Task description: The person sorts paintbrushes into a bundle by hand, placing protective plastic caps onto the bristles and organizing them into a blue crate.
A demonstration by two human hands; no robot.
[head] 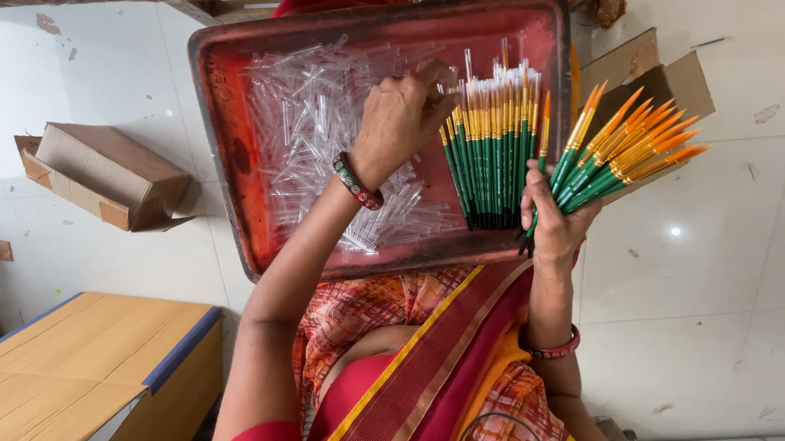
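Observation:
A red metal tray point(223, 122) rests on my lap, holding a heap of clear plastic tubes point(313, 107). My left hand point(395, 120) reaches over the heap, its fingers pinched on a clear tube at the tips of a bunch of green-handled brushes point(489, 160). That bunch lies in the tray's right half, and several of its tips wear clear tubes. My right hand point(551, 220), at the tray's right edge, grips a fanned bundle of green-handled brushes with bare orange tips point(624, 147), spread out to the right.
An open small cardboard box point(104, 175) lies on the white tiled floor point(722, 255) to the left. A large cardboard carton point(75, 376) stands at the lower left. Another brown box point(674, 76) sits behind the fanned brushes on the right.

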